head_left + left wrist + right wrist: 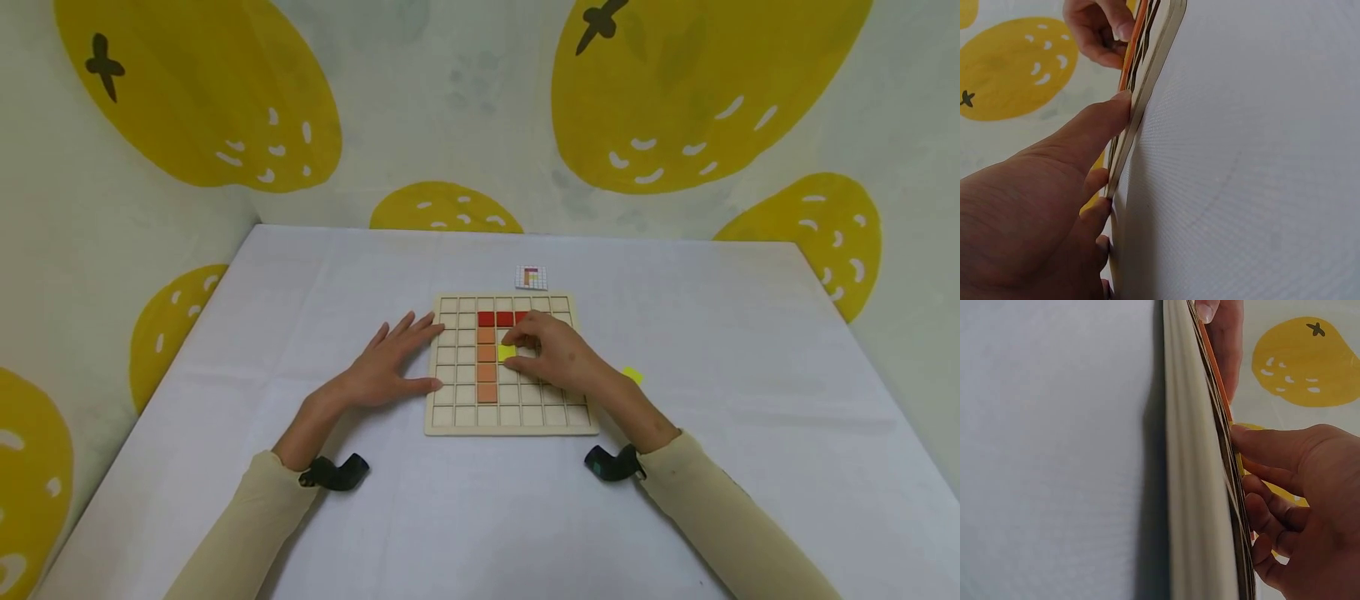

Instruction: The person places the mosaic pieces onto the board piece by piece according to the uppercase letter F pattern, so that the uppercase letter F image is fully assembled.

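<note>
A wooden grid board (457,417) lies flat on the table. On it, red tiles (504,319) form a row near the top, and several orange tiles (487,372) run down a column below the row's left end. My right hand (558,354) reaches over the board and pinches a yellow tile (507,353) between thumb and fingertips, in a square beside the orange column. Part of the red row is behind these fingers. Spread along the board's left edge, my left hand (386,367) touches it with thumb and fingertips, as the left wrist view also shows.
Just behind the board sits a small pattern card (531,277) with a coloured grid. Another yellow tile (633,375) lies on the white tablecloth (750,417), right of the board and partly behind my right forearm. Walls printed with yellow fruit stand around the table.
</note>
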A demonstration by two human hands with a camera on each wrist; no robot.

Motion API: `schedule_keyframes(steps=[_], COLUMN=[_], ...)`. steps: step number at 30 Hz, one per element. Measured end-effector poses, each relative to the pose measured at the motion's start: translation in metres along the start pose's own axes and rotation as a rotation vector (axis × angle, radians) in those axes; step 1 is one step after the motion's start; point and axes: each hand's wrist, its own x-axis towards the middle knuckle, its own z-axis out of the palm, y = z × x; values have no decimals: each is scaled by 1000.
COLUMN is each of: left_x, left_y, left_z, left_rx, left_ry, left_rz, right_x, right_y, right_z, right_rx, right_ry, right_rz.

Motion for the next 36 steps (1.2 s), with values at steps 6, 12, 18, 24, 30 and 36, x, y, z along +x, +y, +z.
schedule_keyframes(steps=[6,12,18,24,30,36], left_x=[0,1,1,0,0,-1], left_y=[1,1,2,2,2,2], left_z=[0,-1,-1,0,0,-1], left_rx=[1,5,11,4,6,2], left_ry=[-3,-5,-8,-5,-3,-2], left_rz=[0,-7,-18,-13,-13,-9], right_x=[-1,-2,-6,-11,-16,-22], right_y=[0,4,6,10,19,24], right_z=[-1,-6,-13,-20,-24,-30], right_rx=[10,53,66,71,74,76], right_ry=[-6,8,18,36,61,74], right_rz=[12,14,56,59,71,64])
